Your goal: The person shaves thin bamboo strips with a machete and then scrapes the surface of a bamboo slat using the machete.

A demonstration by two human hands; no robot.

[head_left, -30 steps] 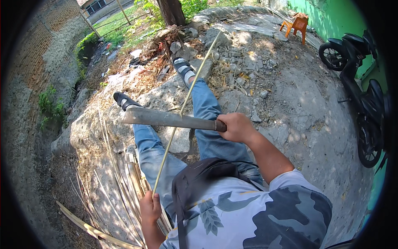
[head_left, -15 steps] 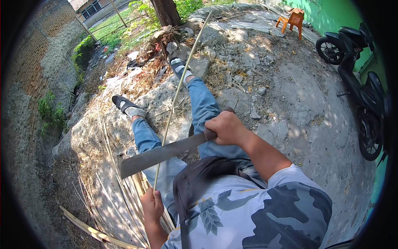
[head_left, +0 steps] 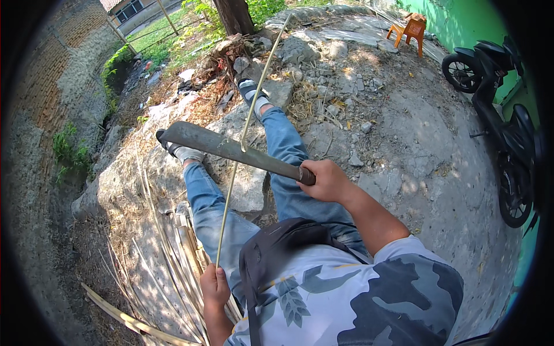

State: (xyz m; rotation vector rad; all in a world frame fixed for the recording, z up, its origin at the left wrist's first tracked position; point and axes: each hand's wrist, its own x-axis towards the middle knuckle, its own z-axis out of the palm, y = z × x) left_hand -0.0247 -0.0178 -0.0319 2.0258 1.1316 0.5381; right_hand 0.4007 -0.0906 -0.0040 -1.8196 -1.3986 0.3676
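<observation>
My left hand (head_left: 215,284), low in the view, is closed around the near end of a long thin pale strip (head_left: 227,202) that looks like split bamboo. The strip slants up and away past my right foot. My right hand (head_left: 328,180) grips the dark handle of a machete (head_left: 222,145). The broad grey blade points left and lies across the strip, over my lower legs. A small pale curl of shaving (head_left: 243,142) shows where blade and strip cross. More pale strips (head_left: 187,248) lie in a bundle beside my left leg.
My legs (head_left: 202,190) stretch out over rough rocky ground (head_left: 404,138). An orange plastic chair (head_left: 414,30) stands far right, near a black motorbike (head_left: 490,86) by a green wall (head_left: 461,20). A tree trunk (head_left: 234,16) rises ahead; a brick wall (head_left: 49,104) stands left.
My right hand has pushed the machete away from me along the strip, and its blade tip has swung forward. A curl of shaving now shows. My left hand stays nearly still.
</observation>
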